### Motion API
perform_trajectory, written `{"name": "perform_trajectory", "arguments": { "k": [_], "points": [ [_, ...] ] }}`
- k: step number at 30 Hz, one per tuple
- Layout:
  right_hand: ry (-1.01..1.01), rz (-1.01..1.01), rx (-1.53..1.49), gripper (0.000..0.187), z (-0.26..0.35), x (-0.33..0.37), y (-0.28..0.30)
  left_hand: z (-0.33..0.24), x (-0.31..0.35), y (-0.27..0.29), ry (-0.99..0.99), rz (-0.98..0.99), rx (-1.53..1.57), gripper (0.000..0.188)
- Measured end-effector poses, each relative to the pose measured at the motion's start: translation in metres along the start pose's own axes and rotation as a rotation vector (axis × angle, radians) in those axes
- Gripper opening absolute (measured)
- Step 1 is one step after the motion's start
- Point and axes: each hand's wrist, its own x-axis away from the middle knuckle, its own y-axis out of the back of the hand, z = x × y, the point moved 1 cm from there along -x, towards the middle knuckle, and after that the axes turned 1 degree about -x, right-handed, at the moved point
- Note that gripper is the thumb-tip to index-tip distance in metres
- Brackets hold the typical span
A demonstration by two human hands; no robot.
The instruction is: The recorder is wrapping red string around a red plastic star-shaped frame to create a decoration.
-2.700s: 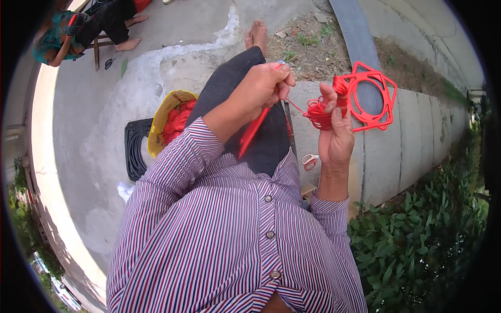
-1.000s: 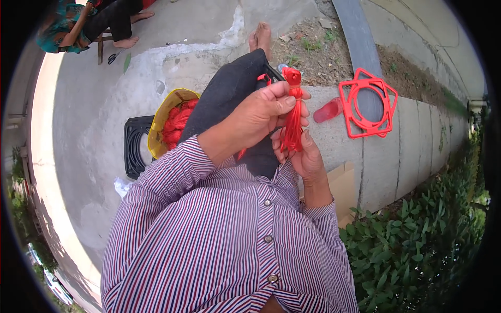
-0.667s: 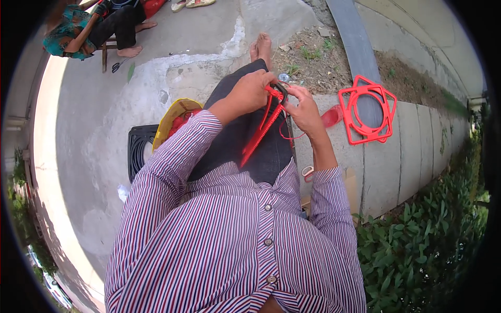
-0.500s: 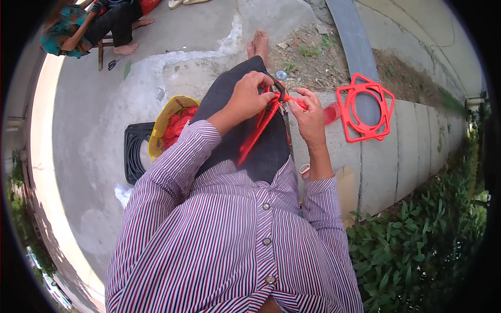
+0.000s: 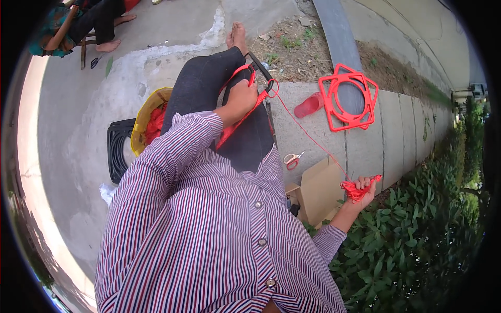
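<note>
On my lap, my left hand (image 5: 242,99) is closed around a black frame (image 5: 259,67) partly covered with red cord wrapping (image 5: 236,125). Far out to the right, beside the shrubs, my right hand (image 5: 367,195) grips a bundle of red cord (image 5: 355,191). A single red strand (image 5: 308,134) runs almost straight from the frame's bare black corner to that bundle. Around this corner the cord forms a small loop (image 5: 273,87). The left fingertips are partly hidden behind the frame and the wrapping.
Red plastic frames (image 5: 327,104) lie on the concrete, next to a red shoe (image 5: 309,105). Scissors (image 5: 292,159) and an open cardboard box (image 5: 319,189) are to my right. Left of my legs stand a yellow basket (image 5: 136,136) and black frames (image 5: 116,151). Another person (image 5: 96,23) sits far left.
My right hand has moved from the frame out to the lower right, drawing the strand long. My left hand has shifted down along the wrapped side. The view has moved slightly right.
</note>
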Motion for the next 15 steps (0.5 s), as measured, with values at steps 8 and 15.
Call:
{"name": "perform_trajectory", "arguments": {
  "k": [8, 15],
  "points": [
    [-0.310, 0.113, 0.424, 0.012, -0.203, -0.011, -0.114, 0.016, 0.031, 0.006, -0.013, 0.017, -0.133, 0.034],
    [-0.473, 0.477, 0.893, 0.014, -0.238, -0.004, -0.182, 0.015, 0.024, -0.003, 0.119, 0.047, -0.082, 0.035]
  ]
}}
